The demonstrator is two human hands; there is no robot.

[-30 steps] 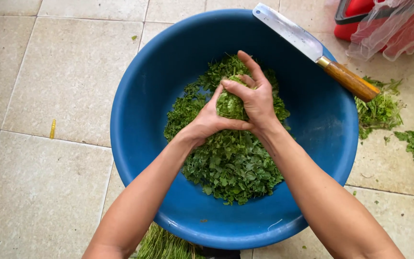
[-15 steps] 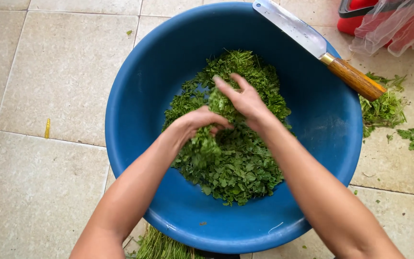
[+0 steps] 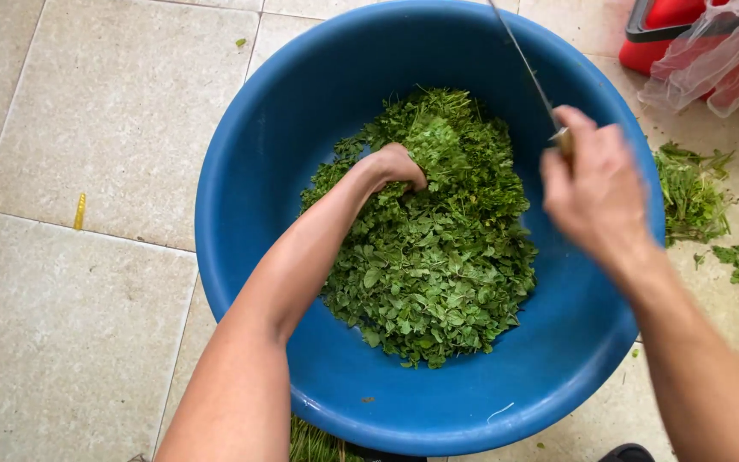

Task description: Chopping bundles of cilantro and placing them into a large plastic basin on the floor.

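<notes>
Overhead view: blue basin (image 3: 241, 231) on tiled floor (image 3: 87, 128), holding a heap of green leaves (image 3: 438, 257) at centre. Left hand (image 3: 395, 164) pressed into the heap at 12 o'clock of it, fingers buried, spread not discernible. Right hand (image 3: 596, 192) above the basin rim at 3 o'clock, fingers closed round the handle of a knife (image 3: 528, 77), blade pointing toward 11 o'clock. Loose greens (image 3: 690, 188) on floor at 3 o'clock; red container (image 3: 665, 30) under clear plastic bag (image 3: 720, 60) at 1 o'clock.

Blue basin (image 3: 250, 222), green leaves (image 3: 438, 265), beige floor tiles (image 3: 87, 128).
</notes>
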